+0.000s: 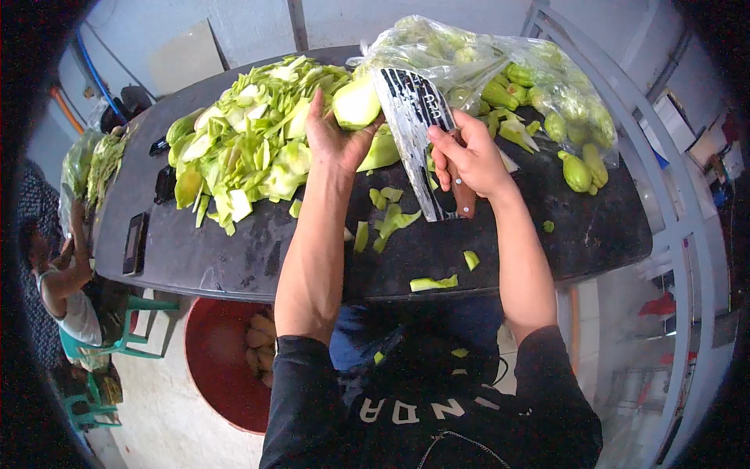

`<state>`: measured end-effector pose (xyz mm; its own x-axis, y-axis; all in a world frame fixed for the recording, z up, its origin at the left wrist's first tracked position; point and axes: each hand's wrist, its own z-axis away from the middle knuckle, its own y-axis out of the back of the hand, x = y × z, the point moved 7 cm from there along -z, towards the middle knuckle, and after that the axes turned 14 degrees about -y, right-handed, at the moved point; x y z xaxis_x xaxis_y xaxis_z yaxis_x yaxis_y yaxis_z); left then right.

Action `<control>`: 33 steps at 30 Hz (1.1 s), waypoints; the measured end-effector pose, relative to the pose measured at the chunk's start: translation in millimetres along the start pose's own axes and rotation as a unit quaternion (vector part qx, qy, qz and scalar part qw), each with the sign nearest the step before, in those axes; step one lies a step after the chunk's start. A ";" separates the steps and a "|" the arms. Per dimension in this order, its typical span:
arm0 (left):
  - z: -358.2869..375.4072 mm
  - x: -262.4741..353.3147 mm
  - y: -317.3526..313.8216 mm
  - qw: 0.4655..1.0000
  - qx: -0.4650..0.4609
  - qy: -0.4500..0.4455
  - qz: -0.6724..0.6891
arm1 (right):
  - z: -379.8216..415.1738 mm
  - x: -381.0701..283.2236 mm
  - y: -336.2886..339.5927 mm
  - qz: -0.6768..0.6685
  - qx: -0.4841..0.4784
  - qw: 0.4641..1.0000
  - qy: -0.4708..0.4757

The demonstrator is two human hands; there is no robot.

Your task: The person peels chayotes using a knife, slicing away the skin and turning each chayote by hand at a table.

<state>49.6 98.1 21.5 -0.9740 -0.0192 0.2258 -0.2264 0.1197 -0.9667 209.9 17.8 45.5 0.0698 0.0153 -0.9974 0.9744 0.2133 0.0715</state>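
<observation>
My left hand point(336, 142) is wrapped round a pale, partly peeled chayote point(356, 105) above the table. The fingers of my right hand point(478, 156) grip the wooden handle of a cleaver point(416, 129), whose broad, dark-patterned blade stands beside the chayote. To the left rises a large heap of cut green pieces and peelings point(258, 129). Another green chayote point(381, 150) lies just under my left hand, partly hidden. Several loose scraps point(394, 223) are scattered on the dark table below the blade.
A clear plastic bag point(445, 53) of whole chayotes spreads across the back right, with loose chayotes point(576, 170) at its mouth. Near the left table edge lies a phone point(134, 244). A red tub point(205, 375) stands on the floor. At far left sits another person point(74, 301).
</observation>
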 end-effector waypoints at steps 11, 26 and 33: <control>-7.6 9.0 -3.7 0.995 -0.082 -0.034 0.055 | 0.6 6.8 -9.8 0.005 -0.032 0.999 -0.034; 4.8 11.1 -25.0 0.984 -0.164 -0.057 -0.038 | -2.6 8.7 -3.5 0.023 0.019 0.999 -0.024; 17.6 -6.0 -24.6 0.988 -0.121 -0.032 -0.092 | -3.4 8.7 -4.2 -0.028 0.012 0.999 -0.007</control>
<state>60.9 77.8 41.8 -0.9171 -0.1234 0.3790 -0.3979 0.3417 -0.8514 205.6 20.4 36.5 0.0171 -0.0103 -0.9998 0.9816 0.1901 0.0148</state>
